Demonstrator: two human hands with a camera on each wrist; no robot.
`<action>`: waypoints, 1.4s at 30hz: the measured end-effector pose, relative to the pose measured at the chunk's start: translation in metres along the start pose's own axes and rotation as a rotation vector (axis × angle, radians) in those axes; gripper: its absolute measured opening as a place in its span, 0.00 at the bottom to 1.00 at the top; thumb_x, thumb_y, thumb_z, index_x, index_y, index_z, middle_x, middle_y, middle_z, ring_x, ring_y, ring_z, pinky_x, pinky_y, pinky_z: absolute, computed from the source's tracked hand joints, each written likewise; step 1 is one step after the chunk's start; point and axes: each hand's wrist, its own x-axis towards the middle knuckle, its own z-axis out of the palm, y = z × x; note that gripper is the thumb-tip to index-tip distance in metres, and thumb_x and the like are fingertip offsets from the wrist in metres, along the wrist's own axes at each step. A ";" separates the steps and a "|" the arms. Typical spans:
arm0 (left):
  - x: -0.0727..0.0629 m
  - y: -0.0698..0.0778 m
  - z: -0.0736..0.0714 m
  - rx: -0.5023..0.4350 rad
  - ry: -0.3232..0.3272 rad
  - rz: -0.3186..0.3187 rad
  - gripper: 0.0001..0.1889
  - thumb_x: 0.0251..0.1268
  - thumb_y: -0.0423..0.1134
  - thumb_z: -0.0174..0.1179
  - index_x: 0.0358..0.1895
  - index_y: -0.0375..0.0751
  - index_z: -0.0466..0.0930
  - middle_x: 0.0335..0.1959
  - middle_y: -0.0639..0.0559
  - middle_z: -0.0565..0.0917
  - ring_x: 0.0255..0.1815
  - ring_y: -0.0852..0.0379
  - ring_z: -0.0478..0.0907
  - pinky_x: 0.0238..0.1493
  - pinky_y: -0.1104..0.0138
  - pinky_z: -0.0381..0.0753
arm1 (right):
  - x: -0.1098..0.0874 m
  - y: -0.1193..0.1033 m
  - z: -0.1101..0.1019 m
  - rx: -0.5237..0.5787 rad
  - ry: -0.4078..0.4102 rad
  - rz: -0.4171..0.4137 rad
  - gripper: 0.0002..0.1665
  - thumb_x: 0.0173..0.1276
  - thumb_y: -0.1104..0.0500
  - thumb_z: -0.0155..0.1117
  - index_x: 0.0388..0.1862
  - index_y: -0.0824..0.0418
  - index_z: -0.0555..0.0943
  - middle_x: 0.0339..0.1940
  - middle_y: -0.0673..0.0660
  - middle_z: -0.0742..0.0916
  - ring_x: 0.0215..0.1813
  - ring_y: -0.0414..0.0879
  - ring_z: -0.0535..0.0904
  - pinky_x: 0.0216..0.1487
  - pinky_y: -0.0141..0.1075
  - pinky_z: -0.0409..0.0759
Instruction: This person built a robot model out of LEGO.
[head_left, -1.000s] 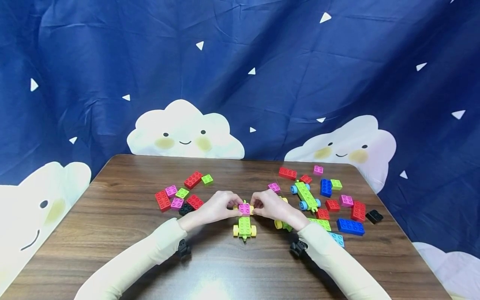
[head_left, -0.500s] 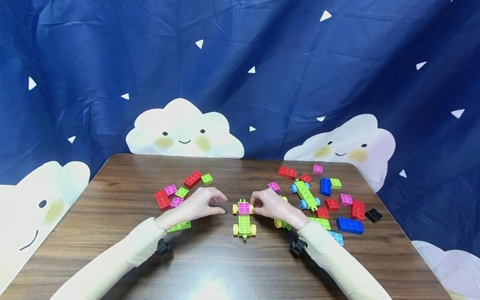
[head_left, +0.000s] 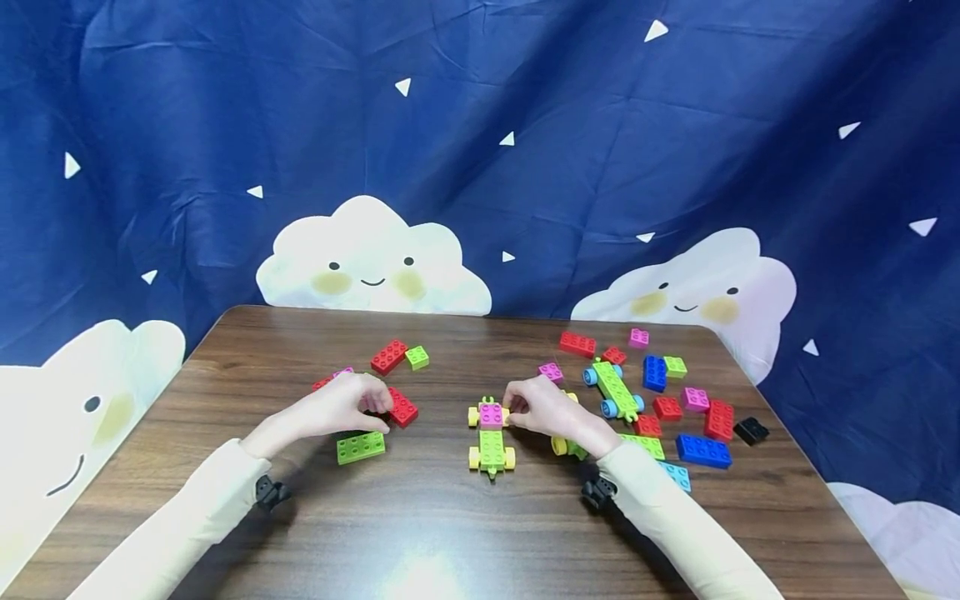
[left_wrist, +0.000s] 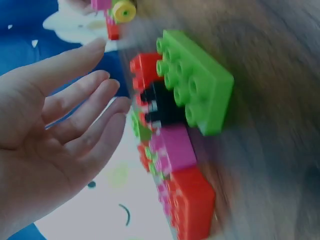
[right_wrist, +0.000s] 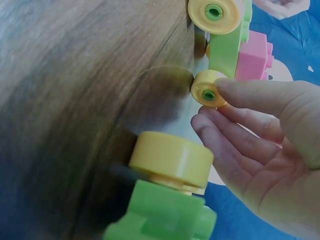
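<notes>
In the middle of the table stands a green toy car base [head_left: 491, 450] with yellow wheels and a pink brick [head_left: 491, 415] on its far end. My right hand [head_left: 551, 408] stays at its far right wheel. Thumb and fingertips pinch that yellow wheel [right_wrist: 208, 88] in the right wrist view. Off to the left, my left hand [head_left: 330, 406] hovers over loose bricks, fingers loosely bent and nothing in them. Nearest to it lies a long green brick [left_wrist: 195, 80], with a black brick [left_wrist: 165, 105] and a pink brick [left_wrist: 175, 147] beyond. The left hand hides part of this cluster in the head view.
Red bricks [head_left: 389, 356] and a small green brick [head_left: 417, 357] lie behind the left hand. On the right are a blue-wheeled green car base [head_left: 615, 389], a blue brick [head_left: 703, 451] and several others. Another yellow-wheeled base [right_wrist: 160, 210] sits under the right forearm.
My left hand has let go of the car base's pink brick and moved left to above the long green brick. The right hand has stayed at the wheel.
</notes>
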 end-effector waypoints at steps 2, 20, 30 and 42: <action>-0.007 -0.005 -0.004 0.000 -0.016 0.004 0.12 0.51 0.38 0.75 0.35 0.37 0.83 0.31 0.49 0.86 0.33 0.59 0.83 0.38 0.67 0.84 | 0.000 0.000 0.000 0.004 -0.003 0.001 0.06 0.60 0.63 0.72 0.34 0.61 0.82 0.31 0.53 0.88 0.33 0.36 0.80 0.37 0.25 0.79; -0.024 -0.005 0.006 0.254 -0.128 -0.113 0.18 0.35 0.39 0.81 0.27 0.42 0.79 0.23 0.56 0.80 0.26 0.66 0.72 0.28 0.74 0.72 | 0.000 -0.001 0.000 0.007 -0.006 0.006 0.05 0.61 0.64 0.71 0.35 0.62 0.82 0.32 0.55 0.89 0.34 0.40 0.82 0.37 0.26 0.79; -0.020 0.001 0.002 0.221 -0.187 -0.077 0.13 0.38 0.34 0.75 0.30 0.41 0.81 0.25 0.56 0.81 0.28 0.65 0.75 0.30 0.72 0.74 | -0.002 -0.003 -0.001 -0.004 -0.010 0.018 0.06 0.61 0.63 0.71 0.35 0.61 0.83 0.32 0.56 0.89 0.34 0.41 0.82 0.37 0.26 0.79; 0.012 0.027 -0.004 0.054 -0.289 -0.007 0.12 0.48 0.37 0.72 0.36 0.41 0.82 0.31 0.56 0.84 0.33 0.65 0.79 0.36 0.73 0.79 | 0.000 -0.002 -0.002 -0.010 -0.011 0.007 0.05 0.61 0.63 0.71 0.34 0.61 0.82 0.30 0.53 0.88 0.32 0.39 0.81 0.36 0.25 0.78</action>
